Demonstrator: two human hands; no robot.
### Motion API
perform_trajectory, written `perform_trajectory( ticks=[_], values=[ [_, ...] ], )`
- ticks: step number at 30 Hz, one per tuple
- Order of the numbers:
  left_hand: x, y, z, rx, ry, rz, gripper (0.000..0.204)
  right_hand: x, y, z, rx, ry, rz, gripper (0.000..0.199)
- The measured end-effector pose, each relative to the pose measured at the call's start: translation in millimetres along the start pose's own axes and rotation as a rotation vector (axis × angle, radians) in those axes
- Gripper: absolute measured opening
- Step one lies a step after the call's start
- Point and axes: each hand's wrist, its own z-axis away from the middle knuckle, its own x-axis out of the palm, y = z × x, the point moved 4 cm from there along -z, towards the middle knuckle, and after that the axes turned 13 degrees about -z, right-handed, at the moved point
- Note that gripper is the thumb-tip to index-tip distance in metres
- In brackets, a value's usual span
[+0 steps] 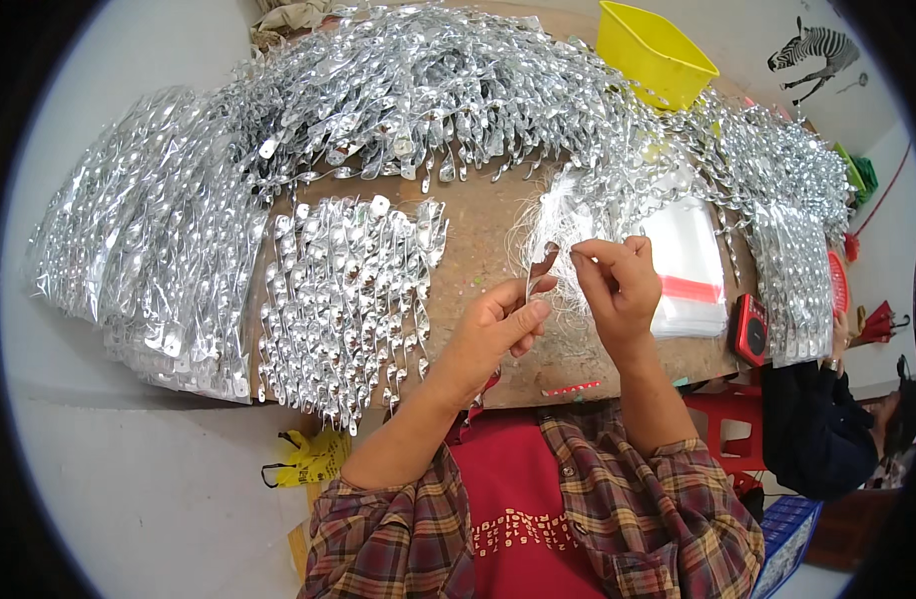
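Above the table's front part, my left hand [504,327] is closed, pinching a shiny twisted metallic strip [544,264] that stands up from the fingers. Just to its right, my right hand [623,290] has thumb and forefinger pressed together near the strip's upper end. Whatever sits in that pinch is too fine to make out. Behind both hands lies a loose tangle of thin white strings [566,212]. To the left, silver twisted strips [348,299] with small square tabs hang in rows over the table edge.
A big heap of silver strips [408,90] covers the table's back. Bagged strips [169,240] lie far left, others [792,280] far right. Clear plastic bags [687,255], a red radio-like device [749,329] and a yellow bin [658,55] are right. Another person [817,429] is at right.
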Motion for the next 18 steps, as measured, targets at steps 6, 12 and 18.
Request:
perform_trajectory(
  ticks=[6,12,18],
  values=[
    [-0.1,0.2,0.9,-0.004,0.005,0.000,0.037,-2.1,-0.4,-1.9,0.003,0.009,-0.013,0.015],
    [-0.1,-0.1,0.2,0.014,0.003,0.000,0.037,0.2,-3.1,-1.1,-0.015,-0.015,0.006,0.015],
    [2.6,5.3,1.5,0.087,0.025,-0.111,0.038,0.7,-2.1,-2.4,0.028,-0.057,0.012,0.010]
  ],
)
